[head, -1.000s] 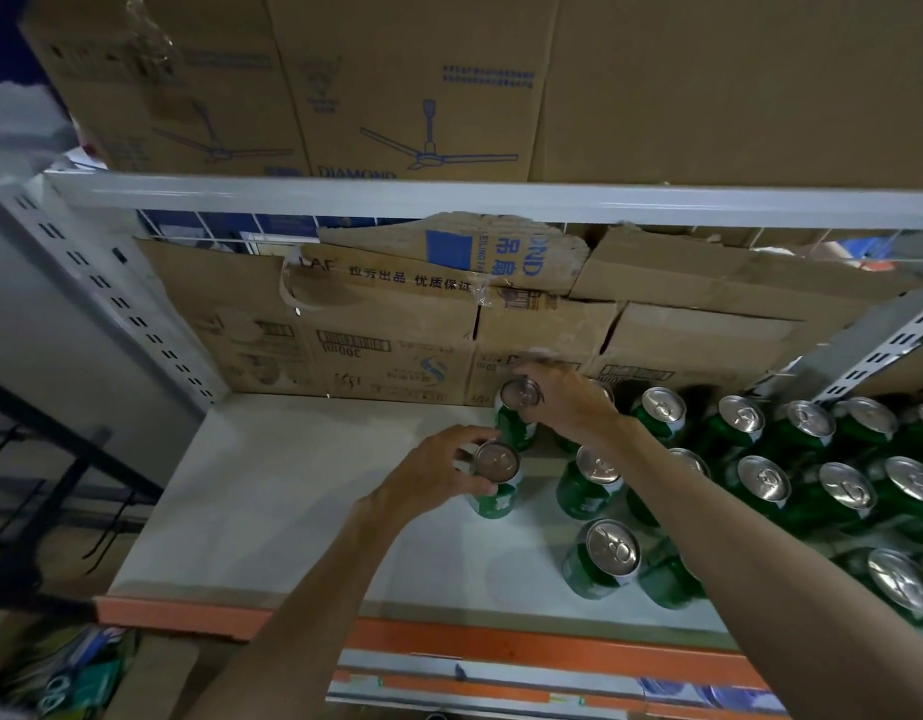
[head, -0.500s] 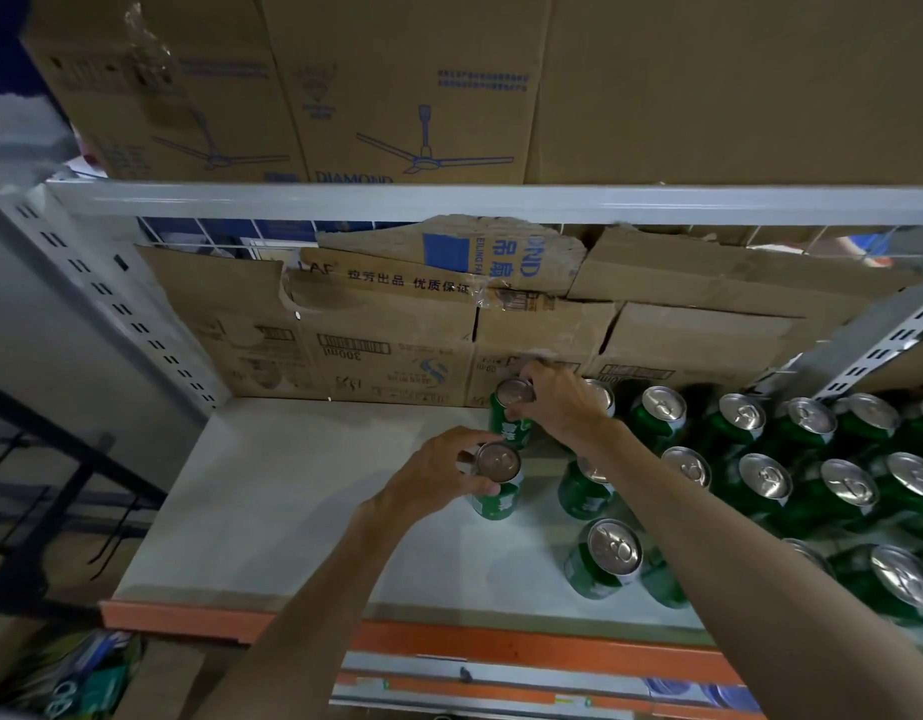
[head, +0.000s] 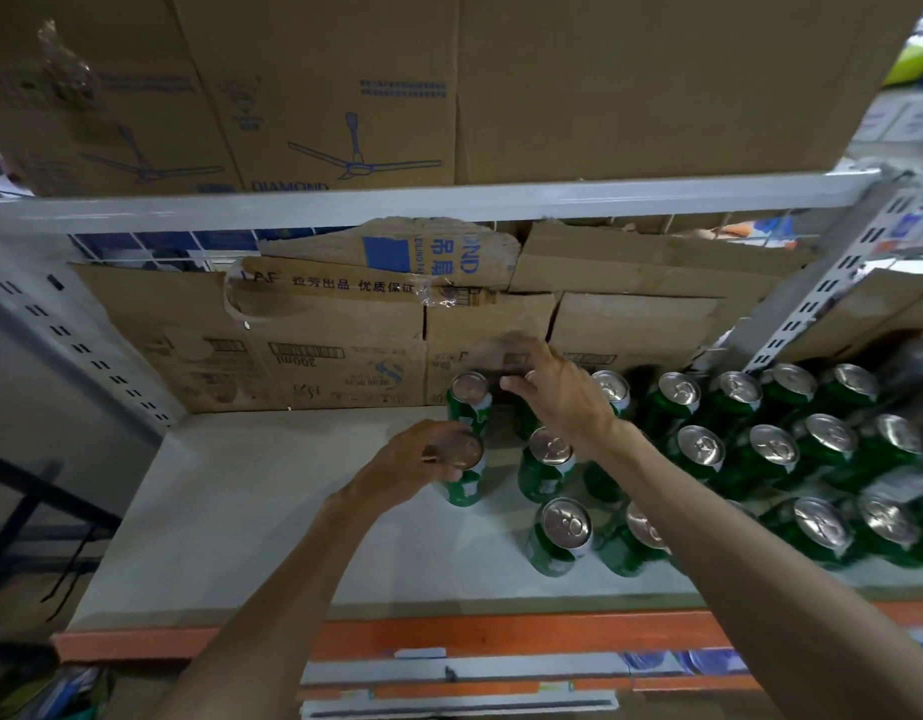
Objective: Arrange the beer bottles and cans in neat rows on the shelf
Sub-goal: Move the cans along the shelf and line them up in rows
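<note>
Shelf [head: 230, 517] seen from above | left hand [head: 407, 467]: grip curled round top of upright green can [head: 467, 488], at left edge of group | second can [head: 469, 391] just behind it, nr cardboard [head: 319, 356] | right hand [head: 563, 402]: over back-row cans, blurred, can't tell if grip holds any | more cans [head: 773, 444] in rows to right.

I see fan boxes [head: 345, 96] stacked far above, and torn cardboard [head: 319, 345] lining the far side below them.
</note>
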The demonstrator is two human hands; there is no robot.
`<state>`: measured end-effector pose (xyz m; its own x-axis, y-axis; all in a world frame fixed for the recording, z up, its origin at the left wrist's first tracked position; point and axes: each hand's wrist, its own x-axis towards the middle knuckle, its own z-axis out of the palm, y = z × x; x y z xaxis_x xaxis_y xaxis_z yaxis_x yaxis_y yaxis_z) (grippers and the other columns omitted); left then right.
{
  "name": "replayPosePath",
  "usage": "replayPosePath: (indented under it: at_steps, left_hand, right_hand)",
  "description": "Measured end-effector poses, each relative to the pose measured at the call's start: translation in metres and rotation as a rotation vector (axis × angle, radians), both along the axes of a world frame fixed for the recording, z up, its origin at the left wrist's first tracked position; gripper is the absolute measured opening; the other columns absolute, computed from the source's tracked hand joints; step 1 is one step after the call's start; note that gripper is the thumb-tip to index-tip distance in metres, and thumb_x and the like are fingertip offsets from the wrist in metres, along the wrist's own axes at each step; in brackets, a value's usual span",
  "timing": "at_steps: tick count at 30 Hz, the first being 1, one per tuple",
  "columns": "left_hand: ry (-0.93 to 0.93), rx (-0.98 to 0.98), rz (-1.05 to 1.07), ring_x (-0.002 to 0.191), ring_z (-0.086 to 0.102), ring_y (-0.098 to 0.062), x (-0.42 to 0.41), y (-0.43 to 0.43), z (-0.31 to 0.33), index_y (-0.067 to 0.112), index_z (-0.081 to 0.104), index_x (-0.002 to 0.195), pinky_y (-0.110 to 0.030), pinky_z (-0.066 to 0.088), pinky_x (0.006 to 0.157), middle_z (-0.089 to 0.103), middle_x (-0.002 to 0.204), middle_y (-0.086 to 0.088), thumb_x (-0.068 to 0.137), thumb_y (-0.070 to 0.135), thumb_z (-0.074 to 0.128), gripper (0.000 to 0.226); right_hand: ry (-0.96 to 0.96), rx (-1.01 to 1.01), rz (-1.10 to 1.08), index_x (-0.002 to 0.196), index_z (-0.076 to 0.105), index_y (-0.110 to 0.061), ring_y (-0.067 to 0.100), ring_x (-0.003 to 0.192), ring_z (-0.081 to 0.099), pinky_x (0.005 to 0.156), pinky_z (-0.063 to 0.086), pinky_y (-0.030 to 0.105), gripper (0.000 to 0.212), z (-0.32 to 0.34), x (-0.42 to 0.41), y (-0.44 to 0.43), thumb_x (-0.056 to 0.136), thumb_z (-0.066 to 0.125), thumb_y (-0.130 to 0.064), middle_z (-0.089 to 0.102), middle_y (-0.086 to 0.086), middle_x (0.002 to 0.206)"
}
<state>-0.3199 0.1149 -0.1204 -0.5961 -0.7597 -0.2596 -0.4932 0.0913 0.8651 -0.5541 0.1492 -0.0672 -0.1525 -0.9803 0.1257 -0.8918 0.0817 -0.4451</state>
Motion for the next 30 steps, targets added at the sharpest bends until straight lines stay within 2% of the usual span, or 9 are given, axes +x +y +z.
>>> replayPosePath:
  at_steps: [3,5,6,10,12,17,22,27,30]
  left_hand:
    - [-0.006,0.071,-0.063,0.111,0.061,-0.004,-0.001,-0.001,-0.001,0.026,0.058,0.131,-0.024,0.050,0.099,0.061,0.127,0.005,0.079,0.001,0.077,0.061]
    - [-0.033,0.084,-0.119,0.115,0.058,-0.007,-0.002,-0.002,0.001,0.021,0.054,0.139,-0.007,0.047,0.087,0.057,0.132,0.004,0.082,0.000,0.075,0.064]
    - [-0.049,0.090,-0.143,0.120,0.056,-0.010,-0.002,-0.002,0.002,0.021,0.051,0.142,-0.005,0.045,0.085,0.055,0.134,0.004,0.084,0.001,0.074,0.066]
    - [-0.048,0.156,-0.134,0.126,0.052,-0.013,-0.003,0.001,0.001,0.024,0.038,0.150,-0.020,0.047,0.097,0.053,0.138,0.005,0.077,0.007,0.082,0.087]
    - [-0.018,0.137,-0.062,0.125,0.054,-0.016,-0.006,0.008,-0.004,0.023,0.042,0.146,-0.027,0.048,0.098,0.056,0.135,0.003,0.073,0.006,0.085,0.087]
    - [0.016,0.078,0.019,0.120,0.057,-0.015,-0.012,0.012,-0.012,0.023,0.053,0.134,-0.027,0.050,0.095,0.062,0.129,0.001,0.073,0.004,0.084,0.071]
    - [0.019,0.058,-0.020,0.123,0.057,-0.016,-0.008,0.009,-0.015,0.023,0.052,0.136,-0.022,0.046,0.098,0.061,0.131,-0.001,0.075,-0.001,0.081,0.071]
    - [0.044,0.032,-0.054,0.125,0.056,-0.019,-0.007,0.009,-0.018,0.028,0.051,0.135,-0.034,0.047,0.106,0.060,0.133,-0.002,0.078,-0.001,0.079,0.070]
    - [0.054,0.019,-0.026,0.125,0.056,-0.015,-0.008,0.014,-0.017,0.028,0.051,0.136,-0.027,0.047,0.101,0.060,0.133,0.001,0.079,0.002,0.078,0.068]
  right_hand:
    - [-0.065,0.007,0.004,0.139,0.036,-0.022,0.032,0.107,0.062,0.080,0.051,0.045,0.052,0.005,-0.008,0.012,0.095,0.059,-0.039,0.062,0.010,0.120]
    - [-0.062,0.016,0.011,0.139,0.036,-0.021,0.032,0.108,0.062,0.082,0.051,0.046,0.052,0.005,-0.010,0.018,0.095,0.059,-0.038,0.062,0.010,0.120]
    - [-0.058,0.032,0.005,0.136,0.038,-0.018,0.032,0.107,0.062,0.083,0.051,0.046,0.049,0.005,-0.010,0.020,0.095,0.058,-0.039,0.062,0.010,0.119]
    - [-0.047,0.113,0.030,0.130,0.042,-0.014,0.032,0.110,0.061,0.083,0.048,0.043,0.046,0.001,-0.004,0.025,0.096,0.058,-0.041,0.061,0.011,0.124]
    - [-0.059,0.132,0.058,0.133,0.041,-0.017,0.032,0.111,0.060,0.086,0.050,0.045,0.048,-0.002,0.003,0.027,0.095,0.057,-0.043,0.060,0.010,0.126]
    - [-0.070,0.096,-0.006,0.137,0.041,-0.019,0.031,0.113,0.060,0.085,0.051,0.045,0.047,-0.006,0.017,0.036,0.097,0.055,-0.039,0.058,0.005,0.130]
    - [-0.095,-0.046,-0.098,0.131,0.042,-0.017,0.029,0.098,0.061,0.064,0.047,0.037,0.038,-0.018,0.020,0.067,0.098,0.054,-0.032,0.061,0.005,0.115]
    - [-0.114,-0.024,-0.149,0.122,0.046,-0.014,0.027,0.096,0.057,0.069,0.051,0.042,0.030,-0.022,0.018,0.080,0.098,0.049,-0.033,0.061,0.008,0.113]
    - [-0.099,-0.016,-0.130,0.128,0.047,-0.013,0.028,0.101,0.057,0.072,0.049,0.041,0.036,-0.020,0.023,0.079,0.099,0.051,-0.034,0.060,0.009,0.116]
